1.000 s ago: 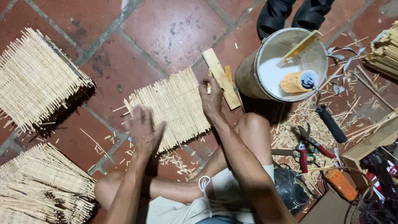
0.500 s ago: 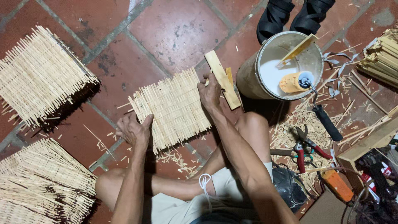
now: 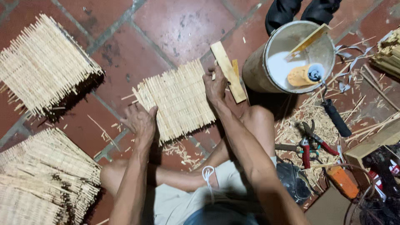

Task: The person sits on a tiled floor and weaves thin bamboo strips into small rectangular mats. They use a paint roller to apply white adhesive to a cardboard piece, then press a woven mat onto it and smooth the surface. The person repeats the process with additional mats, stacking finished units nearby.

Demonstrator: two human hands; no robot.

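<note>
Two bare hands work one woven bamboo-slat mat (image 3: 177, 100), which lies flat on the red tile floor (image 3: 175, 25) in front of the seated person's knees. Left hand (image 3: 139, 121): palm down, fingers together and loosely curled, pressed against the mat's lower left edge. Right hand (image 3: 216, 85): fingers bent down on the mat's upper right corner, fingertips also touching a flat wooden block (image 3: 228, 75) that lies slanted just beside that corner. Whether either hand pinches a slat, cannot tell.

Stacks of the same slat mats, counted: two at left, one upper stack (image 3: 41, 66) and one lower stack (image 3: 41, 179), both well apart from the mat in hand. A further bundle of slats (image 3: 389, 52) shows at the right edge, partly cut off.

One metal bucket (image 3: 266, 50) with white liquid stands just beyond the block; inside it, one paint roller (image 3: 302, 75) and one flat stick (image 3: 310, 39). One pair of red-handled pliers (image 3: 310, 143) lies on a litter of bamboo shavings (image 3: 300, 123) right of the knee. One orange tool (image 3: 343, 181) sits near the lower right.
</note>
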